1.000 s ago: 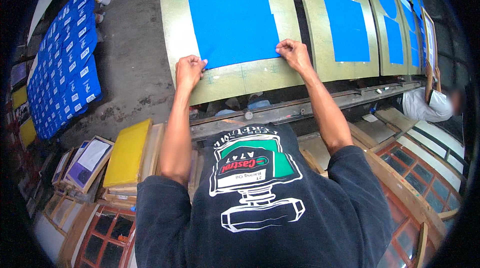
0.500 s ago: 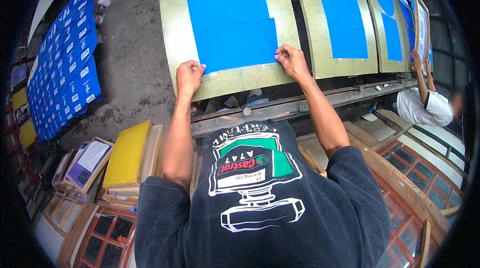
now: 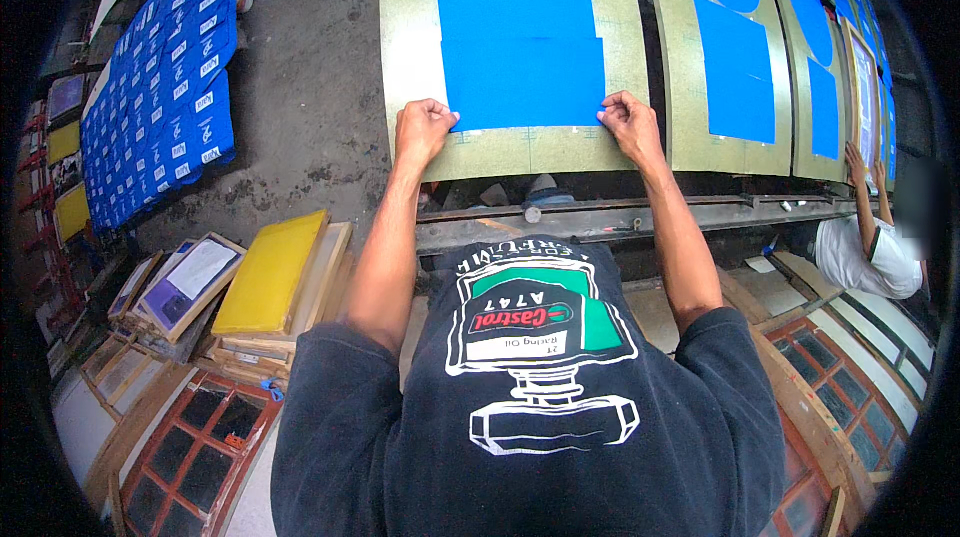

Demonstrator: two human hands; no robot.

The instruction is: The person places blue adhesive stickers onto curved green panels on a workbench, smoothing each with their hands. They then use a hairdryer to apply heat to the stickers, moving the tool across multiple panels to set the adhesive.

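Note:
A blue fabric panel (image 3: 522, 85) lies flat on a pale olive board (image 3: 530, 152) in front of me, its upper edge overlapping another blue piece (image 3: 515, 5). At the panel's near left corner, my left hand (image 3: 424, 133) is closed in a pinch on the cloth. My right hand (image 3: 632, 127) pinches the near right corner, its fingertips at the fabric's edge. Between the two hands the near edge runs almost straight across the board, just above the printing marks drawn there.
More boards with blue fabric (image 3: 738, 77) stand in a row to the right. There, a co-worker (image 3: 868, 252) holds a framed screen (image 3: 862, 87). A metal rail (image 3: 600, 217) runs along the near side. Stacked frames, one yellow (image 3: 270, 272), and printed blue pieces (image 3: 165, 87) are at left.
The whole view has shifted, so the board and hands appear farther right. Both hands keep their pinch at the panel's near corners, and its near edge now looks more level.

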